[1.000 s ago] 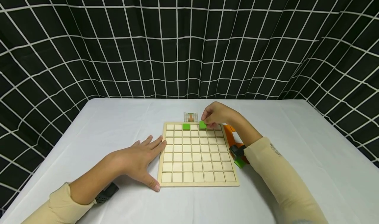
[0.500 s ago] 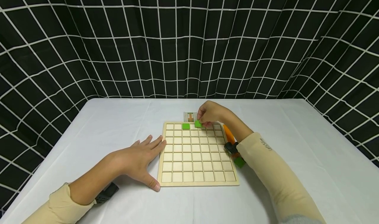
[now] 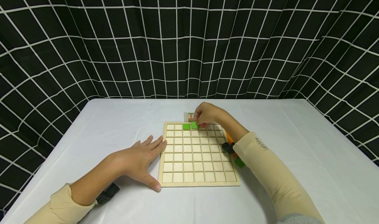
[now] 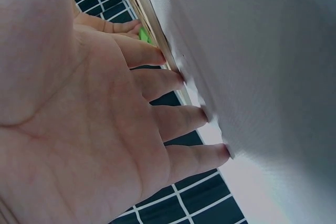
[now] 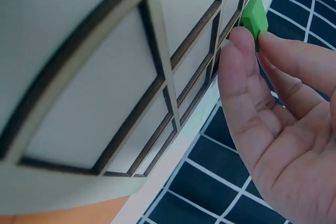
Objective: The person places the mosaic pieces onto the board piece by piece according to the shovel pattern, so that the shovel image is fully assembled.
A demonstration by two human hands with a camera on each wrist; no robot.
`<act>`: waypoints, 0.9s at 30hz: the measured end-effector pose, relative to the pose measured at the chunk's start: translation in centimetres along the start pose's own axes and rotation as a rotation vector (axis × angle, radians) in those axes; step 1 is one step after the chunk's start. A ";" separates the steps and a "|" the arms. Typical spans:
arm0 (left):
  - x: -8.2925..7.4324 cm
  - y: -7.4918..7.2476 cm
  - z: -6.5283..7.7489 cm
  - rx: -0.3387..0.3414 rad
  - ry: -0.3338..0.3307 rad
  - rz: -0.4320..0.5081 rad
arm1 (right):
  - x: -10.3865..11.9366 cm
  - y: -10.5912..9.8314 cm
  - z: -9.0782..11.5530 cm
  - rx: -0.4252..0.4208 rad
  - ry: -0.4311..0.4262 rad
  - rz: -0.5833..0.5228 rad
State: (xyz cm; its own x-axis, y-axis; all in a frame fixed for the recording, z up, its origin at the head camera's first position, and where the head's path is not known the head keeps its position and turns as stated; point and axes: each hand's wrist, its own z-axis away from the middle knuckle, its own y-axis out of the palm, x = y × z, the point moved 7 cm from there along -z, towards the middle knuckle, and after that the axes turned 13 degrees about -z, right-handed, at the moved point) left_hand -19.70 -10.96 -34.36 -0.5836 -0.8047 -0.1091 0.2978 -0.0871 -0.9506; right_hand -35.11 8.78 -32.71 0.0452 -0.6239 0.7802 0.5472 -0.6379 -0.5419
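Observation:
A wooden grid board (image 3: 177,157) lies on the white table. One green square tile (image 3: 186,126) sits in a cell of its far row. Just right of it, my right hand (image 3: 207,113) pinches a second green tile (image 3: 194,125) at the neighbouring cell. In the right wrist view, thumb and fingertips grip the edge of that green tile (image 5: 254,17), which looks slightly tilted against the board. My left hand (image 3: 139,163) lies with fingers spread along the board's left edge; in the left wrist view its straight fingertips (image 4: 220,153) touch the tablecloth and the board's side.
Behind the board lies a small patterned card (image 3: 188,116), partly covered by the right hand. Orange pieces (image 3: 229,138) and a green piece (image 3: 239,162) lie along the board's right side, partly hidden under the right forearm. A black gridded curtain (image 3: 189,46) hangs behind the table.
My right hand has moved left along the far row, bringing the pinched green tile from two cells away to beside the other green tile. My left hand has stayed in place.

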 end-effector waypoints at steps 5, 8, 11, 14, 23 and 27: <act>-0.1 0.0 -0.1 -0.001 -0.004 -0.003 | 0.1 0.0 0.1 0.002 -0.007 0.014; -0.1 0.0 -0.1 -0.002 -0.003 -0.002 | 0.1 0.0 0.2 -0.003 -0.011 0.027; -0.2 0.0 -0.1 -0.004 0.000 -0.004 | 0.2 0.1 0.3 -0.012 -0.024 0.051; -0.1 0.0 -0.2 -0.005 0.002 -0.006 | 0.3 0.3 0.4 -0.026 -0.034 0.091; -0.1 0.1 -0.2 -0.004 0.009 0.003 | 0.6 0.7 1.1 0.009 -0.037 0.177; 0.0 0.2 -0.2 -0.003 0.004 -0.006 | 0.9 0.7 1.8 0.027 -0.059 0.158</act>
State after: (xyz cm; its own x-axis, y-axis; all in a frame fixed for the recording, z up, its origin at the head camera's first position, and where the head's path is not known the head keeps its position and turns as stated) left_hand -19.82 -10.85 -34.58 -0.5881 -0.8021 -0.1040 0.2915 -0.0903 -0.9523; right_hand -33.17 8.56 -31.85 0.1810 -0.6878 0.7030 0.5512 -0.5211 -0.6517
